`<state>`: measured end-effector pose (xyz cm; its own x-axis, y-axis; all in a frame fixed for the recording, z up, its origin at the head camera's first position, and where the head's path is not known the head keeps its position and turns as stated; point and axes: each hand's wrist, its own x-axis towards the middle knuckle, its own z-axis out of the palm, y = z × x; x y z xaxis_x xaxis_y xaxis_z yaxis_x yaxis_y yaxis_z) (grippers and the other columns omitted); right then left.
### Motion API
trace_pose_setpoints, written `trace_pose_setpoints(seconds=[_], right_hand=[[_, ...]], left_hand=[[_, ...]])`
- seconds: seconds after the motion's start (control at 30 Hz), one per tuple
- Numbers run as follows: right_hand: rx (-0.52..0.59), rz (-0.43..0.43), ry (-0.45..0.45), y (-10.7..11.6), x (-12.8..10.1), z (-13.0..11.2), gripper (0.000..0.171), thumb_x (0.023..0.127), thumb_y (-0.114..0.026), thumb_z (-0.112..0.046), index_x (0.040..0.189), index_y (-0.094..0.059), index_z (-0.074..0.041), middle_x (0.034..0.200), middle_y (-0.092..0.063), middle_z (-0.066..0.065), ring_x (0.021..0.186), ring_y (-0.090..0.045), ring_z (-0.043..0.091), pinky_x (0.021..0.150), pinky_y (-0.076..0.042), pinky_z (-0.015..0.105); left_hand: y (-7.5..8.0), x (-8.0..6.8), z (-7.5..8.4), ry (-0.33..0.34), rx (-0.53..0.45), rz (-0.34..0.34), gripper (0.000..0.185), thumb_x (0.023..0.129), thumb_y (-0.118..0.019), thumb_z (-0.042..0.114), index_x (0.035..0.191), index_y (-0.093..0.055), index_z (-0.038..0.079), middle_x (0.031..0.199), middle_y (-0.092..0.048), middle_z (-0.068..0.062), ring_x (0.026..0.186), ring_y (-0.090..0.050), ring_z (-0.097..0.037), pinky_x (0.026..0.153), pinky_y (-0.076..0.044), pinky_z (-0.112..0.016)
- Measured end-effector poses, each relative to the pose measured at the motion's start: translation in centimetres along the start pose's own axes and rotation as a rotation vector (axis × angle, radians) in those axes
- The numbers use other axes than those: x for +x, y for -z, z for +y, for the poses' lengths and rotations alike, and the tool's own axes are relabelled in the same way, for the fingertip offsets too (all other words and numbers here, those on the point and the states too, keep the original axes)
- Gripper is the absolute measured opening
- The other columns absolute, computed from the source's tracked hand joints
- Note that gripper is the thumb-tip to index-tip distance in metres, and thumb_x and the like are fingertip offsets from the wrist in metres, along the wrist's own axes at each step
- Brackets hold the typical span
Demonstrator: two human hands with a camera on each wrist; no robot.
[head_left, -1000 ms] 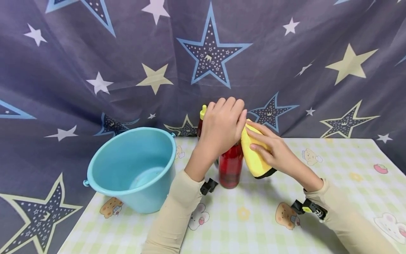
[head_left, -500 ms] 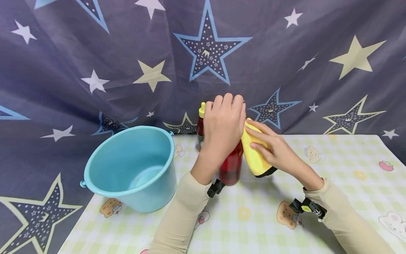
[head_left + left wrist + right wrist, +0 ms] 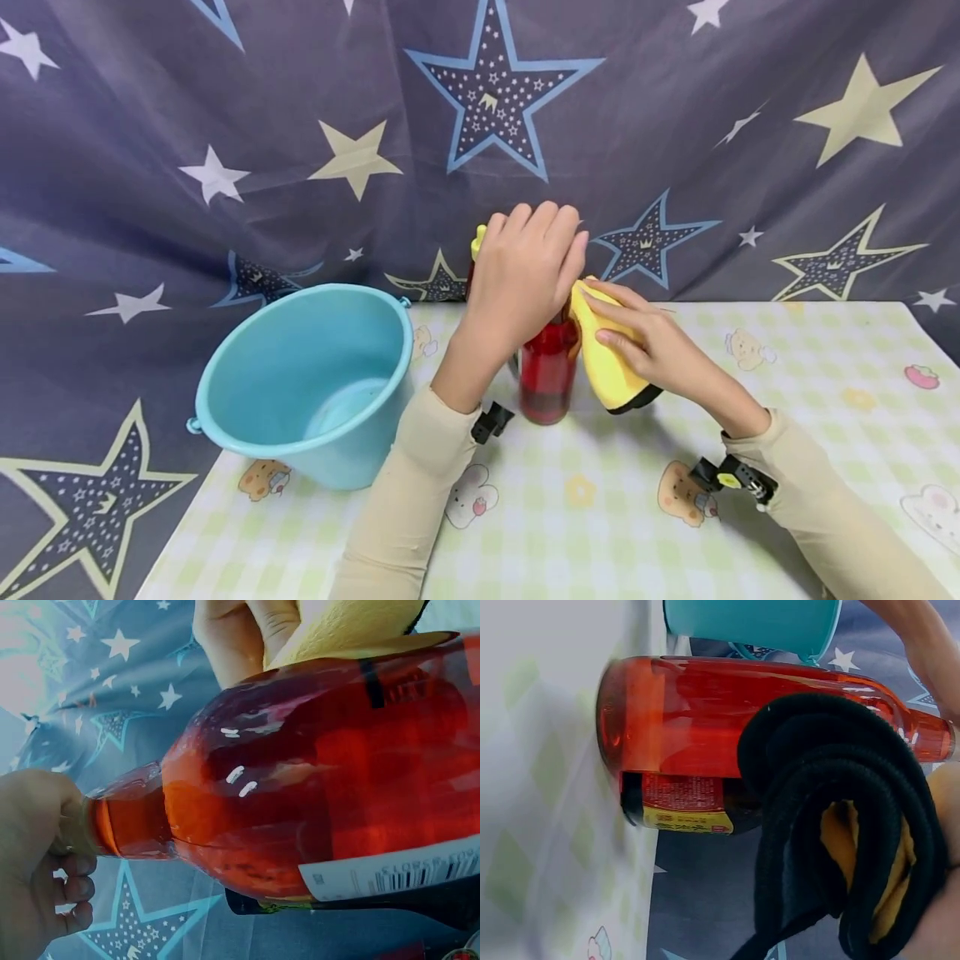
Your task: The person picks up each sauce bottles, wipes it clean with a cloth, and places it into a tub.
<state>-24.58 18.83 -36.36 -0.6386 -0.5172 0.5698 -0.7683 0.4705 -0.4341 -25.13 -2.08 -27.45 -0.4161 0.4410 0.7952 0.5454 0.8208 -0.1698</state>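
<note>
A clear glass bottle of red liquid (image 3: 547, 379) stands upright on the table. My left hand (image 3: 525, 271) grips it at the top of its neck, and the left wrist view shows the fingers curled round there. A folded yellow cloth (image 3: 606, 358) with a black edge is held between the thumb and fingers of my right hand (image 3: 654, 337). That cloth lies against the right side of the bottle. In the right wrist view its rolled black edge (image 3: 780, 825) covers part of the glass. A label with a barcode (image 3: 420, 870) shows on the bottle in the left wrist view.
A blue bucket (image 3: 348, 462) stands left of the bottle. Behind my left hand rises a bottle with a yellow cap (image 3: 477, 240), mostly hidden. A dark bottle with a red and yellow label (image 3: 686, 806) shows behind the red one. A star-patterned curtain (image 3: 300, 50) hangs behind the checked tablecloth (image 3: 555, 550).
The head view has tilted slightly, so everything shifts up a little. My left wrist swung right and then back left, again covering most of the yellow-capped bottle. The cloth stays against the bottle's side.
</note>
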Motion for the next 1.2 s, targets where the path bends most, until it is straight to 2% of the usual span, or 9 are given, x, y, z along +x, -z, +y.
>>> trace_pose_setpoints(seconds=[0.13,0.3,0.43,0.5,0.57,0.7,0.8,0.93,1.2], right_hand=[[-0.012,-0.031,-0.032,-0.2,0.1,0.1,0.049,0.092,-0.066,0.008,0.140,-0.056,0.007,0.151,-0.046,0.028,0.134,-0.051,0.047,0.105,-0.027,0.000],[-0.032,-0.032,-0.052,-0.5,0.0,0.0,0.048,0.093,-0.066,0.006,0.140,-0.056,0.007,0.152,-0.047,0.026,0.135,-0.052,0.045,0.106,-0.029,0.002],[-0.070,-0.031,-0.070,-0.8,-0.2,-0.2,0.046,0.095,-0.065,0.003,0.140,-0.057,0.005,0.152,-0.049,0.024,0.134,-0.053,0.043,0.107,-0.046,0.031],[-0.085,-0.043,-0.083,-1.0,-0.4,-0.3,0.045,0.095,-0.065,0.002,0.140,-0.057,0.005,0.151,-0.049,0.024,0.134,-0.054,0.042,0.102,-0.048,0.047],[-0.092,-0.062,-0.096,-1.3,-0.6,-0.3,0.045,0.096,-0.065,0.002,0.139,-0.057,0.006,0.151,-0.049,0.025,0.134,-0.053,0.043,0.102,-0.047,0.055],[-0.112,-0.111,-0.126,-1.7,-1.0,-0.2,0.045,0.096,-0.064,0.001,0.140,-0.056,0.005,0.151,-0.047,0.027,0.135,-0.053,0.044,0.101,-0.049,0.055],[-0.138,-0.147,-0.146,-2.0,-1.2,-0.2,0.044,0.097,-0.065,-0.001,0.140,-0.057,0.005,0.151,-0.047,0.027,0.127,-0.059,0.042,0.092,-0.053,0.049],[-0.172,-0.167,-0.144,-2.1,-1.4,-0.3,0.042,0.096,-0.066,-0.002,0.137,-0.059,0.006,0.150,-0.049,0.028,0.114,-0.067,0.039,0.080,-0.053,0.043],[-0.173,-0.204,-0.135,-2.0,-1.6,-0.3,0.039,0.096,-0.065,-0.001,0.134,-0.062,0.007,0.147,-0.050,0.029,0.116,-0.066,0.041,0.087,-0.056,0.049]], left_hand=[[0.3,0.2,-0.2,0.006,-0.045,-0.053,0.028,0.109,-0.038,0.028,0.102,-0.060,0.012,0.088,-0.059,-0.003,0.076,-0.051,-0.022,0.069,-0.040,-0.034],[0.3,0.2,-0.1,0.013,-0.057,-0.059,0.027,0.108,-0.038,0.027,0.100,-0.059,0.011,0.086,-0.058,-0.003,0.075,-0.050,-0.022,0.068,-0.040,-0.034],[0.3,0.3,-0.1,0.021,-0.057,-0.049,0.027,0.108,-0.038,0.027,0.099,-0.058,0.011,0.085,-0.057,-0.003,0.074,-0.050,-0.022,0.067,-0.039,-0.034],[0.3,0.2,-0.1,0.026,-0.064,-0.053,0.027,0.108,-0.038,0.027,0.098,-0.057,0.011,0.085,-0.057,-0.003,0.073,-0.050,-0.022,0.066,-0.039,-0.034],[0.3,0.2,-0.1,0.032,-0.071,-0.062,0.027,0.108,-0.037,0.028,0.098,-0.057,0.011,0.085,-0.056,-0.003,0.073,-0.050,-0.022,0.066,-0.039,-0.034],[0.4,0.3,-0.1,0.045,-0.070,-0.082,0.028,0.108,-0.037,0.029,0.099,-0.057,0.012,0.085,-0.056,-0.003,0.074,-0.050,-0.022,0.067,-0.039,-0.034],[0.4,0.2,0.0,0.052,-0.061,-0.079,0.028,0.108,-0.037,0.029,0.099,-0.057,0.012,0.085,-0.056,-0.003,0.074,-0.050,-0.022,0.067,-0.039,-0.034],[0.5,0.3,0.0,0.051,-0.048,-0.068,0.028,0.108,-0.037,0.029,0.099,-0.057,0.012,0.084,-0.057,-0.003,0.073,-0.050,-0.022,0.067,-0.040,-0.034],[0.5,0.4,0.0,0.048,-0.052,-0.103,0.028,0.108,-0.037,0.030,0.103,-0.059,0.013,0.088,-0.059,-0.003,0.075,-0.052,-0.022,0.068,-0.041,-0.034]])
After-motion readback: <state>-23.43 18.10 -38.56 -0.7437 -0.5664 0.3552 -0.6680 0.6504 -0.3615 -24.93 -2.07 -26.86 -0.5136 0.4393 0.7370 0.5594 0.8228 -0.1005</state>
